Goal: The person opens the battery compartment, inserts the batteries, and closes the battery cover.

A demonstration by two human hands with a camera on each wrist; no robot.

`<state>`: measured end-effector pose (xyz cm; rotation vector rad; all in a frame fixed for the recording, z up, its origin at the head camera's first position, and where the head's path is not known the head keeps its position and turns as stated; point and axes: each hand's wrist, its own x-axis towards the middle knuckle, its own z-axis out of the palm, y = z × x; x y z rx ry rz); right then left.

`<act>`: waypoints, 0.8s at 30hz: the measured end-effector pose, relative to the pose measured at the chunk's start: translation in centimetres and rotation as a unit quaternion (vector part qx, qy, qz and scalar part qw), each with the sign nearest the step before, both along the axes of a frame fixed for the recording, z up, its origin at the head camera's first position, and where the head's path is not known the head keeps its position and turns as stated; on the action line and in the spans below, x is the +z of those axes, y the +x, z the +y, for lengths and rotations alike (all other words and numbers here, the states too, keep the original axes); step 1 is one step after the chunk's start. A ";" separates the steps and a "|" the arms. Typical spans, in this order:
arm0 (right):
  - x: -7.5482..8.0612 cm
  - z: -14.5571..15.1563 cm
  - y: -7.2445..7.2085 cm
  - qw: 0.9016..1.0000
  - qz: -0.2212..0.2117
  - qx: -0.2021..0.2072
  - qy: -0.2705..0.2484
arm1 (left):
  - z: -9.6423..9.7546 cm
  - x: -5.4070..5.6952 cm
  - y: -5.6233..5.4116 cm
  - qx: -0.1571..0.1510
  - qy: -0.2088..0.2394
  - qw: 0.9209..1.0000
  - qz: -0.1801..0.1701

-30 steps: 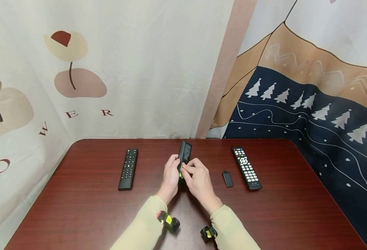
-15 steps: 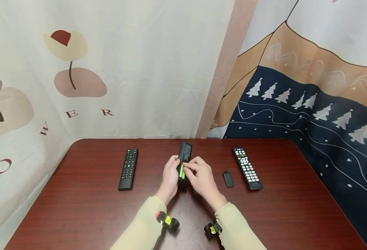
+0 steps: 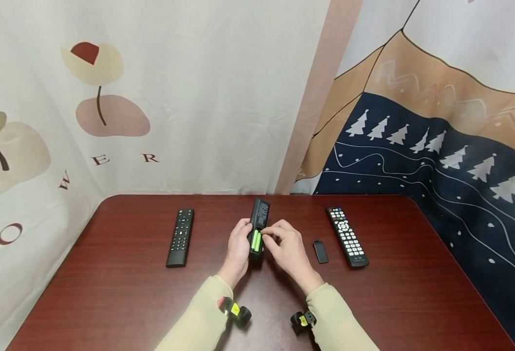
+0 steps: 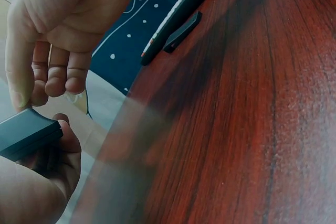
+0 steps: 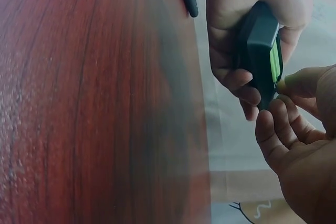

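Note:
A black remote control (image 3: 260,212) is held back side up in my left hand (image 3: 238,247), its far end raised. Two green batteries (image 3: 256,240) lie side by side in its uncovered compartment. The right hand (image 3: 288,247) has its thumb and forefinger right at the remote's edge, beside the batteries; its other fingers are loosely bent. In the right wrist view, a strip of green battery (image 5: 274,64) shows at the remote's side, next to those fingertips. The left wrist view shows the remote's end (image 4: 31,135) between the left thumb and fingers.
A small black battery cover (image 3: 320,251) lies on the brown table (image 3: 130,302), right of the hands. Beyond it rests a remote with white buttons (image 3: 347,237). Another black remote (image 3: 180,238) lies to the left. A printed curtain (image 3: 204,97) hangs behind the table.
The right hand has shifted slightly right, off the batteries to the remote's edge, so both green batteries now show more fully. The left hand and the remote have stayed nearly still.

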<state>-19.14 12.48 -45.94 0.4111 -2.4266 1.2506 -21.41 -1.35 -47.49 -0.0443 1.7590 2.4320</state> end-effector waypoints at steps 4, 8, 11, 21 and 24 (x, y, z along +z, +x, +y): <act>-0.2 0.2 0.0 1.000 0.002 -0.006 0.004 | -0.1 0.0 0.0 0.001 -0.001 1.000 -0.004; -0.2 0.5 0.0 1.000 0.004 -0.011 0.004 | -0.1 0.0 0.0 -0.003 0.004 1.000 -0.006; -0.3 0.8 0.1 1.000 0.009 -0.013 0.004 | -0.2 0.0 -0.1 -0.008 0.005 1.000 -0.004; -0.7 1.9 0.2 0.999 -0.003 -0.027 0.030 | -0.2 0.1 0.0 -0.006 0.017 1.000 -0.008; -0.7 2.3 0.3 0.999 -0.013 -0.031 0.034 | -0.1 0.2 0.0 -0.010 0.024 1.000 -0.012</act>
